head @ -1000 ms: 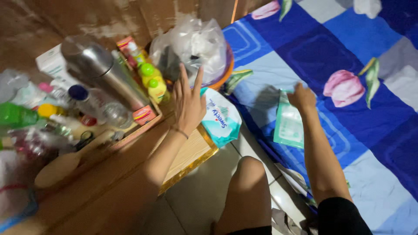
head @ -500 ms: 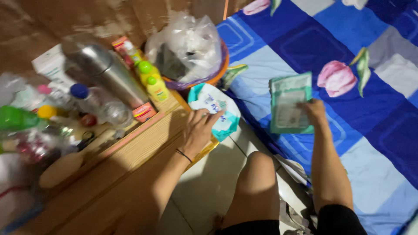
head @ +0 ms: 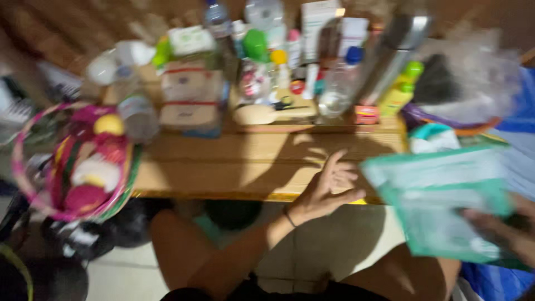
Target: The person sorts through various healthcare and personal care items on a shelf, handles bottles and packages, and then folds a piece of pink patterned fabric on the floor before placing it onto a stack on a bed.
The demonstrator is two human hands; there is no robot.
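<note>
At the far left a pink basket (head: 67, 161) of coloured things sits at the end of the wooden surface (head: 234, 161), with bottles and boxes crowding its far side, among them a steel flask (head: 390, 50). The left hand (head: 329, 187) hovers over the surface's near edge, fingers spread, holding nothing. At the right, the right hand (head: 501, 234) grips a green packet (head: 440, 206), lifted just beside the surface.

Home bedroom, low wooden table (head: 223, 161) crowded with toiletry bottles (head: 278, 61), tiled floor (head: 312, 251)
</note>
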